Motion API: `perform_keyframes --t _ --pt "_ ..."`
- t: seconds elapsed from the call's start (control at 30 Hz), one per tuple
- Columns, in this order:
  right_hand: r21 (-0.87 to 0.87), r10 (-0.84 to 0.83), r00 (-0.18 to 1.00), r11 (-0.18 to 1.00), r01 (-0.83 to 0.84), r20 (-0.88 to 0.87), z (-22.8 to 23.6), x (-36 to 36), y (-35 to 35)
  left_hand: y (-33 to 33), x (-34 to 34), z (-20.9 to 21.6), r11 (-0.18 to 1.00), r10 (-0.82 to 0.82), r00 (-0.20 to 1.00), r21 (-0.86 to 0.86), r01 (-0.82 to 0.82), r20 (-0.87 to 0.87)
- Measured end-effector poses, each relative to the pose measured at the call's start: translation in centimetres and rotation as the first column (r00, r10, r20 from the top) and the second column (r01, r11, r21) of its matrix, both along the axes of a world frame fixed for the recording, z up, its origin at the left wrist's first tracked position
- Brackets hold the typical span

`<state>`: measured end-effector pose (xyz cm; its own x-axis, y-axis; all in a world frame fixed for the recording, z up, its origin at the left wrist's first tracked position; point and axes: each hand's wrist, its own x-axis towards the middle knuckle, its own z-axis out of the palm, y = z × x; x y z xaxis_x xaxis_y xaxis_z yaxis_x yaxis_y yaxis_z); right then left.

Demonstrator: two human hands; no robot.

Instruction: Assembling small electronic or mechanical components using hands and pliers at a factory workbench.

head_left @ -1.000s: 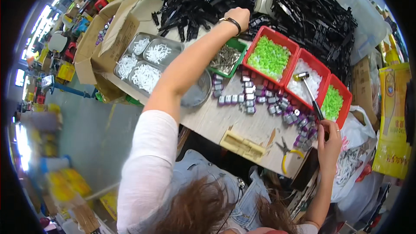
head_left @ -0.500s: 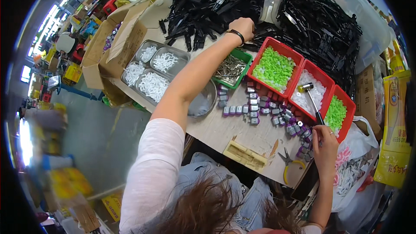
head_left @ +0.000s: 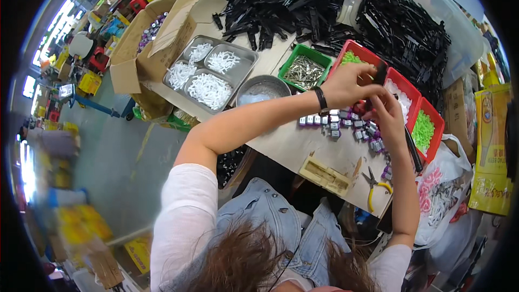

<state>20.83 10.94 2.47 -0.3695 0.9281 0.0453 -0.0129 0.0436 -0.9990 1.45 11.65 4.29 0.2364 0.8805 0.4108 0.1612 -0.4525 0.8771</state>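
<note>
My left hand (head_left: 352,85) reaches across the table, its fingers closed on a dark, narrow plastic piece (head_left: 381,73) above the red trays. My right hand (head_left: 390,114) comes up to meet it, fingertips bent together by the left fingers; what they hold is hidden. Beside my right wrist slants the black handle (head_left: 414,152) of the hammer; its head is out of sight, and I cannot tell whether the hand grips it. Under the hands lie small grey-and-purple blocks (head_left: 335,125). Red trays hold green pieces (head_left: 423,130) and white pieces (head_left: 399,97).
A green tray (head_left: 281,78) of metal pins and a round metal bowl (head_left: 238,93) stand left of the hands. Beyond are a divided metal tray (head_left: 238,48) and heaped black parts (head_left: 286,0). Yellow-handled pliers (head_left: 372,184) and a cream fixture (head_left: 324,174) lie near the front edge.
My left hand has come back from the black heap toward the right with a dark piece. My right hand has risen to meet it, and the hammer has shifted from the white pieces.
</note>
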Motion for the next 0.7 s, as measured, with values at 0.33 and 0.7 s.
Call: perform_keyframes --t 0.33,0.7 --pt "0.906 -0.708 0.586 0.407 -0.117 0.394 6.9 1.6 6.3 17.8 -13.2 -5.5 0.777 0.521 0.493 0.148 -0.612 -0.697" --pt "0.403 -0.357 0.667 0.911 0.092 0.654 -1.0 7.2 -12.2 29.4 -15.6 -8.1 0.834 0.499 0.29 0.543 0.095 -0.817"
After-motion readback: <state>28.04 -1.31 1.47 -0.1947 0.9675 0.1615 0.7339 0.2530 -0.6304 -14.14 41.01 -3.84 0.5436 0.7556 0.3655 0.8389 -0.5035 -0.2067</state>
